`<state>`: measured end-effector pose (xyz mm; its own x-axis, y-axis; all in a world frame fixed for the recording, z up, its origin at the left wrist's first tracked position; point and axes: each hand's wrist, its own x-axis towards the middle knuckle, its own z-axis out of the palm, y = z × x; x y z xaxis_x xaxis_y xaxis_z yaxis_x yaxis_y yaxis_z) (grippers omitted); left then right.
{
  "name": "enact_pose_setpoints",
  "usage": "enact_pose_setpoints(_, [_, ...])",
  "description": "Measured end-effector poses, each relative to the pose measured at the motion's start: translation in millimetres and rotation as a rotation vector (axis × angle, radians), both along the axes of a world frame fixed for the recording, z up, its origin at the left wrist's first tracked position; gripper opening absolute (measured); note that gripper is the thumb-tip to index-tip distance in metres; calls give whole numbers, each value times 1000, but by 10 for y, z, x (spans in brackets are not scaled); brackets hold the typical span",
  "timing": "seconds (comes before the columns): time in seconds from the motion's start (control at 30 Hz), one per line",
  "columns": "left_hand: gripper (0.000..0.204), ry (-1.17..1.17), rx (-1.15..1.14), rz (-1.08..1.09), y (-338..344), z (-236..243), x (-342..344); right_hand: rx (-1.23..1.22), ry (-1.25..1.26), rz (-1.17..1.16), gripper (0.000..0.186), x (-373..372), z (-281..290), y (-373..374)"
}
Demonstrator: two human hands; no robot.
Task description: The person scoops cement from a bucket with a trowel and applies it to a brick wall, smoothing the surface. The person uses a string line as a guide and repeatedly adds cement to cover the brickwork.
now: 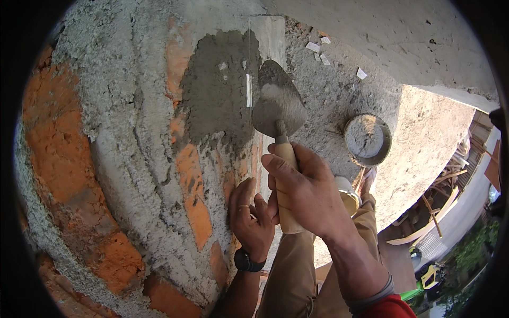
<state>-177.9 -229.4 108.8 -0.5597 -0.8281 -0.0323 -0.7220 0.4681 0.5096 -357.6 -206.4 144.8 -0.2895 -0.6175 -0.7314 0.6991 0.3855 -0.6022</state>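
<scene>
a rough brick wall (127, 159) bears wet mortar (217, 93); the left grip (252, 225), half-curled, holds nothing visible beside it; the trowel (278, 103) is near the mortar, the right grip (315, 196) wrapped around its handle (289, 220); farther right, a round container (388, 142).

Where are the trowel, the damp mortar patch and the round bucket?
Trowel (279, 103): head view, on its metal blade.
Damp mortar patch (217, 90): head view, near its middle.
Round bucket (377, 160): head view, on its near rim.

The trowel blade (279, 100) is grey, its wooden handle (289, 217) tan; upper-centre mortar (217, 90) is dark grey, left-side bricks (59, 143) orange, lower-right sleeve (387, 309) red.
</scene>
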Motion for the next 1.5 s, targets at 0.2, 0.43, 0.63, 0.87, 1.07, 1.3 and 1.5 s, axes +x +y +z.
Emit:
enact_pose_setpoints(0.2, [32,-33,-6,-12,-16,33,-25,20,-124,2,37,-101,141,31])
enact_pose_setpoints(0.43, [32,-16,0,-20,-32,32,-19,14,-30,59,34,-129,236,68])
enact_pose_setpoints(0.63, [33,-2,-3,-20,-16,16,-4,-54,-110,21,40,-128,276,160])
enact_pose_setpoints(0.87, [31,-15,-23,-46,-21,-10,3,-162,-226,8,39,-50,201,402])
enact_pose_setpoints(1.07, [34,0,-51,-47,-9,-34,8,-320,-370,-102,35,35,-85,1144])
enact_pose_setpoints(1.3, [32,-20,-19,-8,8,11,-8,509,919,-146,36,669,-1429,2427])
enact_pose_setpoints(1.5, [34,1,-1,-30,65,-6,-48,1048,766,229,50,881,-3343,3167])
